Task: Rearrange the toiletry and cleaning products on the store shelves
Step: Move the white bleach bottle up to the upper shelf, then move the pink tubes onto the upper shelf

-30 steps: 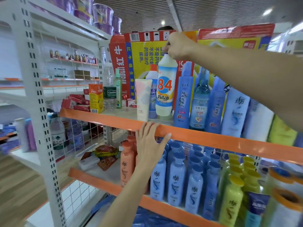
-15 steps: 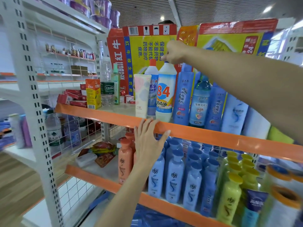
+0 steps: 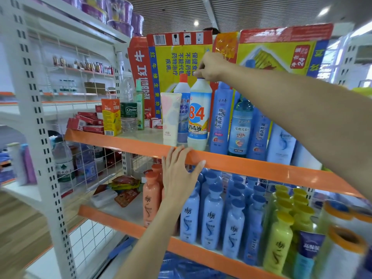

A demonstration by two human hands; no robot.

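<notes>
Orange-edged upper shelf (image 3: 251, 168): white "84" bottle (image 3: 198, 115), pale tube (image 3: 170, 117), blue bottles (image 3: 220, 117), water bottle (image 3: 128, 109), orange carton (image 3: 111, 117). Lower shelf (image 3: 112, 222): blue shampoo bottles (image 3: 211, 216), orange bottle (image 3: 151, 198), green bottles (image 3: 278, 240).

The scene is brightly and evenly lit from above; two round recessed ceiling lamps (image 3: 196, 23) are seen as blown-out white spots on the dark slatted ceiling. Daylight is overexposed at the window area (image 3: 360, 29) on the upper right. A soft glare streak is carried along the glossy orange front lip of the upper shelf (image 3: 261, 170). Shadows are faint and diffuse. Strong wide-angle distortion is noted: the white perforated steel upright (image 3: 32, 109) is bowed and leaning. Motion blur is seen at the lower right edge, where the orange-capped rolls (image 3: 346, 242) are smeared.
</notes>
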